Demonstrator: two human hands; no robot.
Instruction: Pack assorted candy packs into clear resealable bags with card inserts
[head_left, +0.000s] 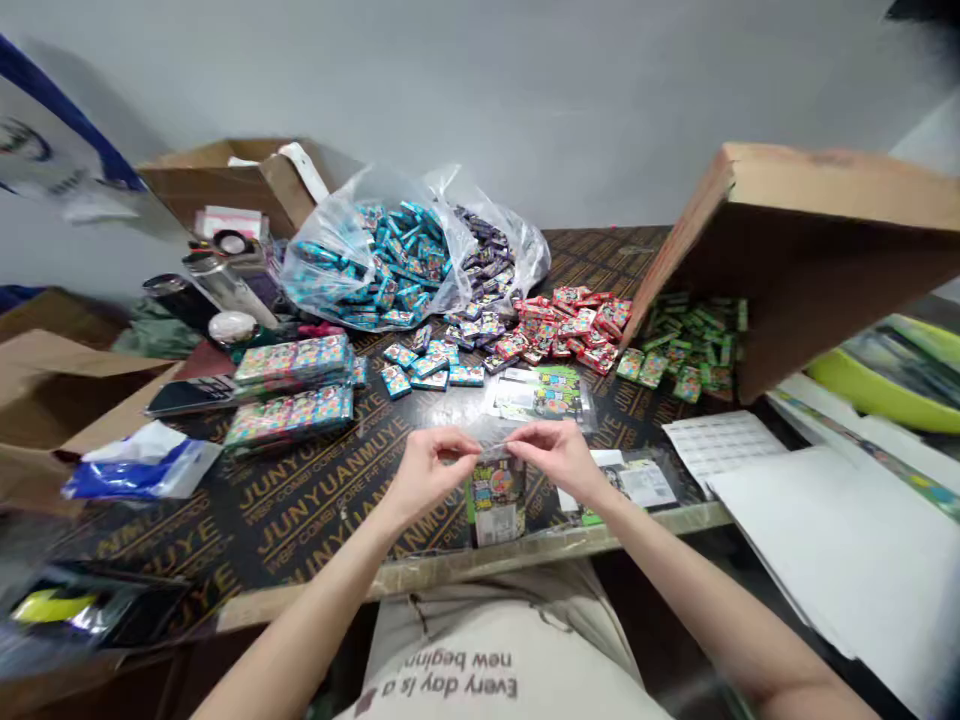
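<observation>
Near the table's front edge, my left hand (442, 465) and my right hand (556, 455) pinch the top edge of a clear plastic packet (496, 500). The packet hangs upright between them, with a printed colourful card and a pale label showing through. Just behind it lies another flat packet with a green and black card (540, 395). To the right, partly behind my right forearm, are more flat packets (649, 482). Small blue boxes (431, 370) and red boxes (574, 325) are scattered beyond my hands.
Clear bags of blue (397, 260) and purple boxes (491, 255) stand at the back. A tilted carton (832, 200) holds green boxes (686, 345) on the right. Wrapped stacks (292, 400), a phone (191, 395) and an open carton (45, 400) sit left; white sheets (847, 560) lie right.
</observation>
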